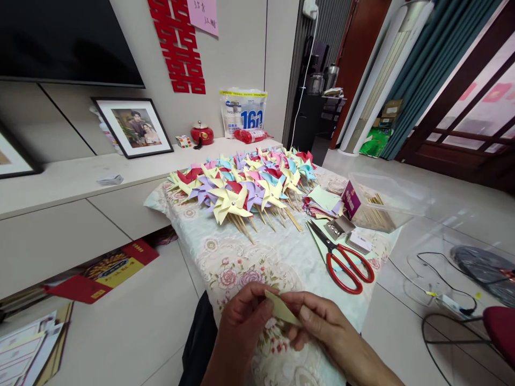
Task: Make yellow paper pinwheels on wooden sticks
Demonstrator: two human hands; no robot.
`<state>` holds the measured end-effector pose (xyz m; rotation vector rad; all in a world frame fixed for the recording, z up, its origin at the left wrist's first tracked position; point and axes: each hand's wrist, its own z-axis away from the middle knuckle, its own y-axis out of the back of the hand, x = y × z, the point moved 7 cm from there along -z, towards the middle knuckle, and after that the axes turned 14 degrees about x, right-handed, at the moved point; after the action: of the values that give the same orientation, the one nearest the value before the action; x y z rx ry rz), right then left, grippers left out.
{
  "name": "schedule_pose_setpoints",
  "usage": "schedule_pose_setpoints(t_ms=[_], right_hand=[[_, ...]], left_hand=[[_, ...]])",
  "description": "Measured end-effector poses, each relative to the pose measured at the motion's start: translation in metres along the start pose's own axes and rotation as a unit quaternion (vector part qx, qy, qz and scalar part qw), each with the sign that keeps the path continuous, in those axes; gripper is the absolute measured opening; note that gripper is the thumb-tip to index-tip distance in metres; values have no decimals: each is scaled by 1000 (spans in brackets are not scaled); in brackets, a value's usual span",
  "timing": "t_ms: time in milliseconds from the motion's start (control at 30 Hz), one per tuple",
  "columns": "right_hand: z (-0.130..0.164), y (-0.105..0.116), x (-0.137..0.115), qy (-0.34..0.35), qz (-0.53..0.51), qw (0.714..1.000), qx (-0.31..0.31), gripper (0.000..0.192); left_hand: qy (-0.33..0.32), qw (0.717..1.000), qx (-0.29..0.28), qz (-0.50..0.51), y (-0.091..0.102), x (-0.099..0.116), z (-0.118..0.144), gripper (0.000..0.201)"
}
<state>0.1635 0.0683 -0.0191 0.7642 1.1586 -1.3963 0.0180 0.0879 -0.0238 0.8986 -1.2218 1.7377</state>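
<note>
at bottom centre, left hand [245, 316] and right hand [322, 324] pinch a paper piece [281, 310] — perhaps folded — many pinwheels [245, 185] finished, paper squares [324, 201] left.

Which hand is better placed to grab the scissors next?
Probably the right hand: the scissors lie on its side of the table. The left hand is farther away and also pinches the folded paper.

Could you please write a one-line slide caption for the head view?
Left hand and right hand pinch a folded yellow paper above a floral tablecloth, near red scissors and paper pinwheels.
</note>
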Motion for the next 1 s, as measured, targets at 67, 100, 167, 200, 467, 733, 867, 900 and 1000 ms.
schedule_pose_setpoints(t_ms=[67,100,167,200,467,733,867,900,1000], right_hand=[[0,11,-11,52,84,994,39,42],[-1,20,-18,83,130,986,66,40],[-2,42,-35,156,238,949,137,34],[-3,56,-44,194,290,920,180,32],[-15,143,-61,253,604,678,333,35],[-8,145,-48,218,656,685,230,61],[2,144,-42,213,641,699,236,57],[4,145,-41,202,629,711,243,56],[12,146,-36,156,570,762,264,53]], left_hand=[[-20,998,11,-53,2,4,1,8],[-20,997,11,-77,3,5,2,10],[-1,995,10,-102,6,3,4,18],[12,994,13,-104,7,1,5,24],[96,992,85,16,17,-6,6,20],[104,985,113,82,11,-4,9,28],[76,992,93,39,8,-4,10,24],[75,993,87,32,7,-5,10,22],[65,995,71,8,6,-8,9,18]])
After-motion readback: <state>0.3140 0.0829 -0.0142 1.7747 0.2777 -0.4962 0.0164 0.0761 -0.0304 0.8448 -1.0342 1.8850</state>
